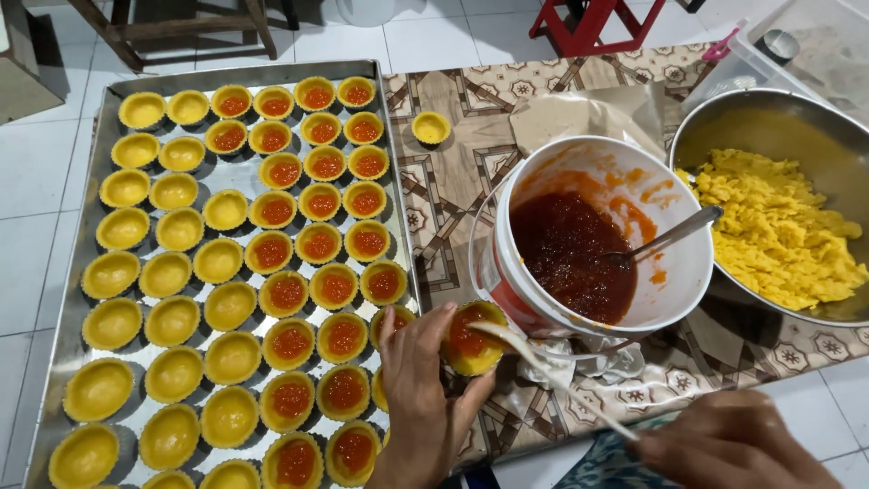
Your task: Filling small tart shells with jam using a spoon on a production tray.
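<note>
My left hand [424, 398] holds a small yellow tart shell [472, 340] filled with red jam, just beside the white bucket [681, 272]. My right hand [733, 444], at the bottom right, grips a thin pale stick [543, 367] whose tip rests on the jam in that shell. The bucket holds dark red jam [570, 254] with a metal spoon [670, 237] standing in it. A large metal baking tray [243, 177] on the left carries several rows of tart shells, the right columns filled with jam, the left ones empty.
A steel bowl [783, 122] of yellow crumbly dough [778, 231] sits at the right. One lone empty shell [431, 128] lies on the patterned mat [453, 199] above the bucket. Brown paper, a clear plastic box, red stool legs and wooden furniture stand beyond on the tiled floor.
</note>
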